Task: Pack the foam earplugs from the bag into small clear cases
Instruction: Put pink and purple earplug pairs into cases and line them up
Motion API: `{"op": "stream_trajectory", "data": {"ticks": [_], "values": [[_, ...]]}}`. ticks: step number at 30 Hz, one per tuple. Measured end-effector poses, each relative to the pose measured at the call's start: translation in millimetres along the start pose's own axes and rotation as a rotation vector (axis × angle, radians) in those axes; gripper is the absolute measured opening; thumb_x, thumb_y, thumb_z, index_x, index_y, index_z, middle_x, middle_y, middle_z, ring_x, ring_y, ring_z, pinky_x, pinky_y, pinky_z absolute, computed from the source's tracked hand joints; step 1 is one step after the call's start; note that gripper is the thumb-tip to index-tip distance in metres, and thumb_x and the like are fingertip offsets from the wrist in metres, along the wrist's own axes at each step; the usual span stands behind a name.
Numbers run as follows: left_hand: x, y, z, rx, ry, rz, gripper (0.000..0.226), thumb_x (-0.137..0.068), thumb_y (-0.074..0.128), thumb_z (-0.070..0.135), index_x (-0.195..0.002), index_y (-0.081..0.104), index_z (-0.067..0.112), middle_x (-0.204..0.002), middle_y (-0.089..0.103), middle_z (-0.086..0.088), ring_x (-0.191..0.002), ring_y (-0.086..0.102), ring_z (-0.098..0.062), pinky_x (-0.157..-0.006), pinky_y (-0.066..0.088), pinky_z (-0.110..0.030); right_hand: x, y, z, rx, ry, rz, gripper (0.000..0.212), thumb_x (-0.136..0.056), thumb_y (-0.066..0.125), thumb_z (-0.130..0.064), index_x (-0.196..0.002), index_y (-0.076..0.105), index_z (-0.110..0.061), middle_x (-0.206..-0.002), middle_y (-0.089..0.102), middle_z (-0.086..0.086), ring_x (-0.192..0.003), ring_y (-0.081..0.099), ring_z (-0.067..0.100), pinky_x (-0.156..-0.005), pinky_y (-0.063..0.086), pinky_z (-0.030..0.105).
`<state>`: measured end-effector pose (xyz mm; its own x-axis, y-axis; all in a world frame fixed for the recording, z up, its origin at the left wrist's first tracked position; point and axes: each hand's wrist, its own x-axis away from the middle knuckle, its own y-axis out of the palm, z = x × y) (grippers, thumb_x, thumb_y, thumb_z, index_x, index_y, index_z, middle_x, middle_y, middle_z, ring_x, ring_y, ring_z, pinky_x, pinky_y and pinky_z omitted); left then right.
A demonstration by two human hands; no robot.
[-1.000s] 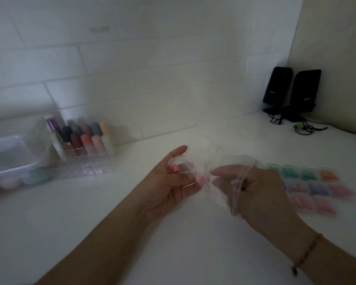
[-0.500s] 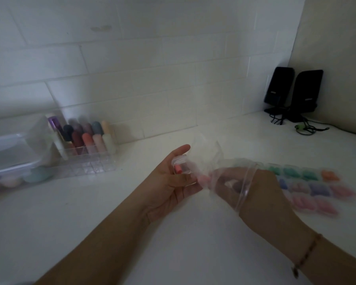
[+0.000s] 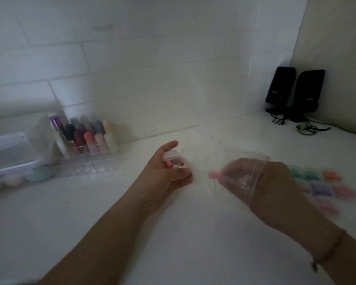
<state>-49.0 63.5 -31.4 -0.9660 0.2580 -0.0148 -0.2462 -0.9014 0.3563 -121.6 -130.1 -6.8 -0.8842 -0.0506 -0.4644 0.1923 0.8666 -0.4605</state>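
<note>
White tiled wall, dim light, white table (image 3: pixel 74 214). Left hand (image 3: pixel 162 175) held above the table's middle, fingers curled round a small clear case (image 3: pixel 172 160), lid up; one red-pink earplug (image 3: pixel 168 163) already sits inside. Right hand (image 3: pixel 261 182) is inside the clear bag (image 3: pixel 212 159), fingertips pinching a pink earplug (image 3: pixel 213 174) through blur; exact finger lie hard to read. Bag hangs loose between the two hands, its mouth round the right wrist. Filled cases (image 3: pixel 325 184) in rows near the right edge; a clear organiser (image 3: pixel 86 159) with coloured tubes and a lidded tub (image 3: pixel 6 155) toward the far left. Speakers (image 3: pixel 296 93) in the far right corner. Step, as judged: draw the plug out of the bag and seat it beside the first. Advice: withdraw slowly so the film does not drag the plug loose; keep the case level and open side up; lay the plug lengthwise alongside its mate; close the lid only once foam sits below the rim.
</note>
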Motion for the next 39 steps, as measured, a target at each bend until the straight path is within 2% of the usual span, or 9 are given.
{"op": "stream_trajectory", "data": {"ticks": [3, 6, 10, 13, 18, 24, 27, 30, 39], "values": [[-7, -11, -1, -0.244, 0.089, 0.185, 0.070, -0.078, 0.058, -0.023, -0.133, 0.048, 0.020, -0.092, 0.047, -0.011, -0.078, 0.053, -0.019, -0.065, 0.059, -0.031, 2, -17, -3, 0.128, 0.064, -0.099, 0.012, -0.074, 0.077, -0.030, -0.065, 0.072, -0.024, -0.061, 0.067, -0.016, -0.044, 0.052, -0.008, -0.050, 0.036, 0.004], [-11, -20, -2, -0.406, 0.149, 0.281, 0.071, -0.073, 0.069, -0.014, -0.128, 0.049, 0.025, -0.095, 0.048, -0.012, -0.077, 0.056, -0.020, -0.065, 0.057, -0.034, 3, -22, -3, 0.283, 0.094, -0.173, 0.018, -0.075, 0.073, -0.042, -0.067, 0.072, -0.026, -0.067, 0.069, -0.018, -0.056, 0.055, -0.012, -0.059, 0.037, 0.004], [-12, -25, -1, -0.539, 0.117, 0.314, 0.062, -0.076, 0.075, 0.002, -0.129, 0.048, 0.024, -0.081, 0.057, -0.006, -0.078, 0.061, -0.023, -0.086, 0.056, -0.045, 3, -29, -1, 0.314, 0.132, -0.199, 0.019, -0.074, 0.075, -0.042, -0.067, 0.071, -0.025, -0.067, 0.069, -0.013, -0.050, 0.055, -0.005, -0.053, 0.038, 0.008], [-14, -26, 2, -0.278, 0.068, 0.323, 0.043, -0.088, 0.065, 0.001, -0.127, 0.050, 0.013, -0.085, 0.059, -0.008, -0.079, 0.062, -0.024, -0.087, 0.055, -0.043, -1, -38, -2, 0.162, 0.190, -0.117, 0.012, -0.077, 0.075, -0.020, -0.068, 0.069, -0.015, -0.055, 0.067, -0.003, -0.037, 0.051, 0.003, -0.042, 0.038, 0.011], [-13, -25, 17, 0.048, 0.012, 0.377, 0.012, -0.092, 0.059, 0.014, -0.104, 0.057, 0.015, -0.071, 0.055, -0.001, -0.072, 0.056, -0.019, -0.071, 0.048, -0.031, -4, -33, -5, -0.427, 0.160, 0.095, 0.012, -0.076, 0.067, 0.006, -0.069, 0.059, 0.002, -0.065, 0.067, 0.017, -0.047, 0.057, 0.034, -0.044, 0.042, 0.034], [13, 3, 18, 0.258, -0.028, 0.108, 0.030, -0.080, 0.059, 0.030, -0.103, 0.054, 0.011, -0.057, 0.038, 0.002, -0.048, 0.038, -0.014, -0.046, 0.032, -0.022, -1, -10, -6, -0.611, 0.082, 0.004, 0.048, -0.055, 0.083, -0.054, -0.077, 0.071, -0.014, -0.057, 0.062, 0.012, -0.037, 0.049, 0.021, -0.039, 0.039, 0.023], [21, 15, 15, 0.215, -0.087, -0.035, 0.040, -0.085, 0.054, 0.033, -0.114, 0.054, 0.006, -0.062, 0.049, 0.000, -0.050, 0.039, -0.014, -0.047, 0.030, -0.024, 1, 0, -7, -0.701, 0.089, -0.059, 0.046, -0.054, 0.086, -0.049, -0.083, 0.076, -0.014, -0.070, 0.067, 0.016, -0.049, 0.059, 0.022, -0.042, 0.045, 0.026], [24, 20, 13, 0.161, -0.119, -0.103, 0.050, -0.086, 0.052, 0.038, -0.118, 0.058, 0.000, -0.077, 0.056, -0.009, -0.054, 0.046, -0.016, -0.050, 0.039, -0.025, 4, 6, -11, -0.709, 0.117, -0.087, 0.023, -0.068, 0.075, -0.026, -0.090, 0.078, -0.017, -0.076, 0.069, 0.017, -0.060, 0.065, 0.022, -0.048, 0.050, 0.025], [29, 16, 9, 0.096, -0.162, -0.274, 0.050, -0.081, 0.064, 0.027, -0.120, 0.061, -0.004, -0.092, 0.058, -0.016, -0.067, 0.059, -0.016, -0.065, 0.053, -0.024, 12, 15, -9, 0.007, -0.152, 0.069, 0.021, -0.080, 0.071, -0.020, -0.088, 0.073, -0.039, -0.075, 0.069, -0.018, -0.066, 0.067, 0.004, -0.051, 0.048, 0.012]]}}
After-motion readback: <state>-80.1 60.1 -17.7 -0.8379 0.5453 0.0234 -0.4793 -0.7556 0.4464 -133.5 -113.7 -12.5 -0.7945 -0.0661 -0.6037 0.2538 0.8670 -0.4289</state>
